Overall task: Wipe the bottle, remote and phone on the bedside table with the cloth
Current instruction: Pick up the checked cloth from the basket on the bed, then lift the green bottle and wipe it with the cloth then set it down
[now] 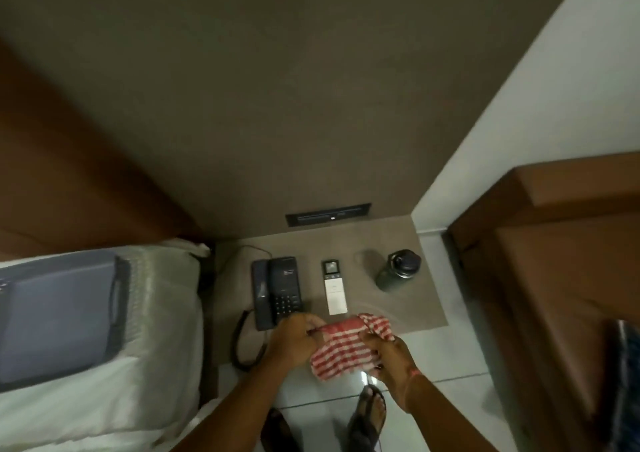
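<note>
A red-and-white striped cloth point(346, 346) is held between both hands over the front edge of the bedside table point(412, 308). My left hand point(294, 341) grips its left side and my right hand point(391, 356) grips its right side. On the table stand, from left to right, a dark corded phone point(277, 289), a slim white remote point(334, 287) with a dark screen on top, and a dark bottle point(398, 271) with a black cap. None of them touches the cloth.
A bed with a white pillow point(166, 278) and a grey bag point(59, 316) lies at the left. The phone's coiled cord point(242, 344) hangs off the table's left front. A brown wooden cabinet point(554, 278) stands at the right. My sandalled feet point(369, 413) are on the tiled floor.
</note>
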